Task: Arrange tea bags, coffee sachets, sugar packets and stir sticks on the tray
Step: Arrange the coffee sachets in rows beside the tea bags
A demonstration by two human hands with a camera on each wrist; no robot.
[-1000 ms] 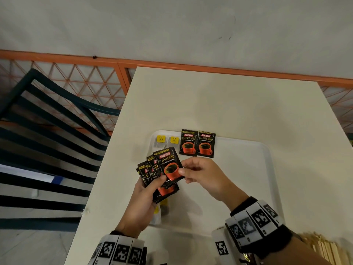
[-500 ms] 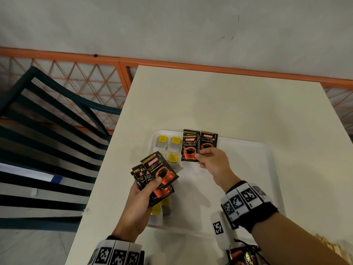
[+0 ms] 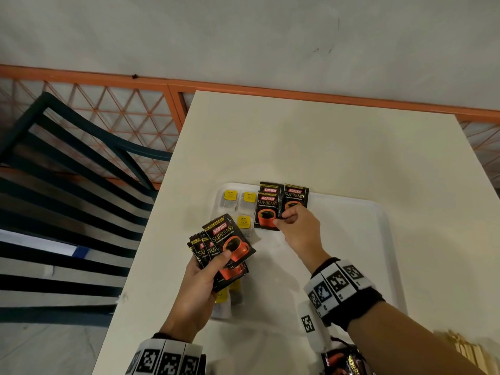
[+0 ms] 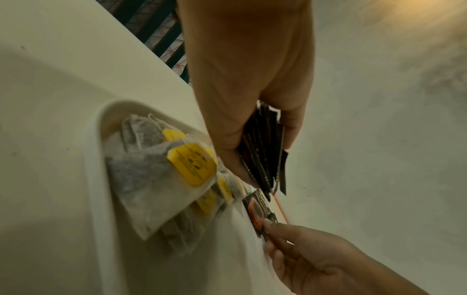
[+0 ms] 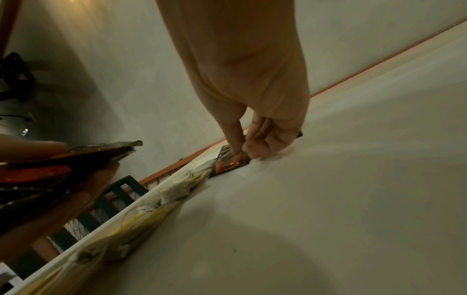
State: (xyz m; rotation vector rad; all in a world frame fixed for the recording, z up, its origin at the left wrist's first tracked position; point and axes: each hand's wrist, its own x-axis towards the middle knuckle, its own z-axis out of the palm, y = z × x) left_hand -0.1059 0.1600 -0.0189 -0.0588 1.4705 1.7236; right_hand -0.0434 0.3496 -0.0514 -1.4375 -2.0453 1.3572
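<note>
Left hand: clamped on a fanned stack of Kopiko coffee sachets, thumb across the top one, held above the near-left part of the tray.
Right hand: thumb and forefinger pinch the near right corner of a single coffee sachet lying flat on the tray.
Single coffee sachet: overlaps another sachet behind it; a third sachet lies just to its right, partly under the fingers.
Tray: white, set on the pale surface.
Tea bags: yellow-tagged, in a column along the tray's left side, just left of the laid-out sachets; more show under the left hand.
Stir sticks: wooden, at the near right edge of the head view, off the tray.
Chair: dark slatted, left of the surface.
</note>
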